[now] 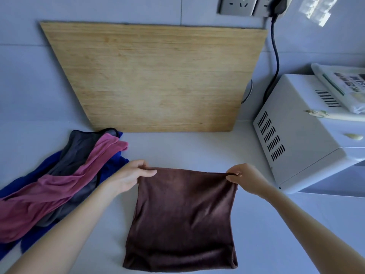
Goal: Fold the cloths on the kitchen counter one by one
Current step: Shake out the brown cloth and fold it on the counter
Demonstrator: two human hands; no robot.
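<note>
Counter [187,147] before the board [154,76] holds a half-folded brown cloth [183,216], both hands' fingers [147,172] pinching its far corners; the pile [65,178] left of it waits unfolded.

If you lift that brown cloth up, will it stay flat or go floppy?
Probably floppy: the brown cloth shows soft creases and a rumpled near edge. Likely light, since the left hand and right hand pinch its far corners.
</note>
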